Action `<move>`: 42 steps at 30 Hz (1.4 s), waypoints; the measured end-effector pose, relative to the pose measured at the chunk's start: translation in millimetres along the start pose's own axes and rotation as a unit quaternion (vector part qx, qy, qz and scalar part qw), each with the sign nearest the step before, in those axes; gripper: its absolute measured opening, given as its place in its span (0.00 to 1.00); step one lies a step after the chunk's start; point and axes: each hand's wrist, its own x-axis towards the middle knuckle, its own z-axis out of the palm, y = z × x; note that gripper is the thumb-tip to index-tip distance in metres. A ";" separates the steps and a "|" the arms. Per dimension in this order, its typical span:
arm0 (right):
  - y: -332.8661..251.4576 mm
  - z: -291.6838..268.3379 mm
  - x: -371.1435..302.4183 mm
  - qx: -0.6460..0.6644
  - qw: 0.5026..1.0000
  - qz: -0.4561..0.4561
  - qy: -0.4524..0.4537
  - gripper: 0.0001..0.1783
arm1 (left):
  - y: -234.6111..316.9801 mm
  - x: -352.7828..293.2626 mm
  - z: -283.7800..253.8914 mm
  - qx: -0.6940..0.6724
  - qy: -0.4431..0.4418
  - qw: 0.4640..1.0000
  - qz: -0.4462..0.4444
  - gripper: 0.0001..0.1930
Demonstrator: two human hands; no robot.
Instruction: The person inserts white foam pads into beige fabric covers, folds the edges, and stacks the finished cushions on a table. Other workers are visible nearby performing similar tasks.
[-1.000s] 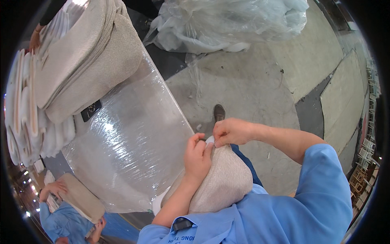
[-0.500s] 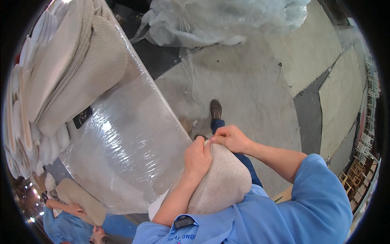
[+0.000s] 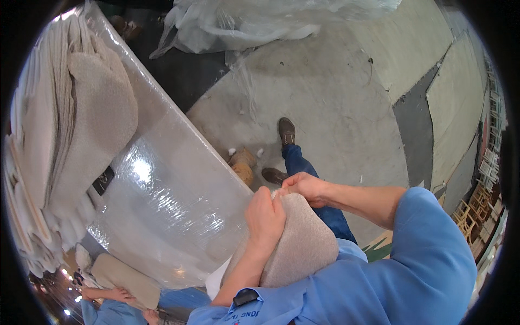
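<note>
Plastic-wrapped roll swung nearer; concrete floor, both hands pinching beige cushion.

L hand + R hand pinch beige cushion top | clear plastic sheet beside

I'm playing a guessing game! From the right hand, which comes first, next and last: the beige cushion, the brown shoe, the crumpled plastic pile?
1. beige cushion: touching the right hand, just below.
2. brown shoe: on the floor, further up.
3. crumpled plastic pile: top of view.
</note>
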 end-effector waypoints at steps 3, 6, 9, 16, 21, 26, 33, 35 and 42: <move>-2.3 -4.8 3.7 0.040 0.997 0.014 -0.065 0.09 | -1.6 -3.0 -0.7 -0.015 0.007 1.000 0.019 0.10; 5.2 -10.6 -5.4 0.029 0.999 -0.019 -0.017 0.10 | 7.7 4.7 -2.6 -0.042 0.007 0.998 0.043 0.11; -3.3 -8.7 -50.2 0.033 0.994 -0.094 0.046 0.10 | 26.3 3.0 7.8 -0.076 0.033 0.991 0.102 0.14; 4.8 -18.4 -33.2 0.049 0.993 -0.086 0.071 0.12 | 18.0 19.2 14.5 -0.048 -0.066 0.996 0.025 0.15; -1.3 -27.2 -24.7 0.071 0.997 -0.001 0.022 0.12 | 9.5 27.7 17.1 -0.054 -0.088 0.995 0.004 0.15; 6.0 -28.8 -16.4 0.139 0.988 0.071 -0.020 0.10 | 15.8 29.9 15.2 -0.009 -0.119 0.993 -0.017 0.15; 29.5 -21.0 4.2 0.205 0.972 0.106 -0.034 0.09 | 6.6 12.0 15.7 0.047 -0.034 0.997 0.044 0.14; 35.8 -27.3 10.1 0.194 0.974 0.088 -0.077 0.10 | 17.1 3.4 8.2 0.056 -0.060 0.997 0.004 0.13; 35.5 -8.4 19.4 0.188 0.978 0.066 -0.060 0.08 | 7.3 -4.2 14.3 0.050 0.018 0.999 0.013 0.12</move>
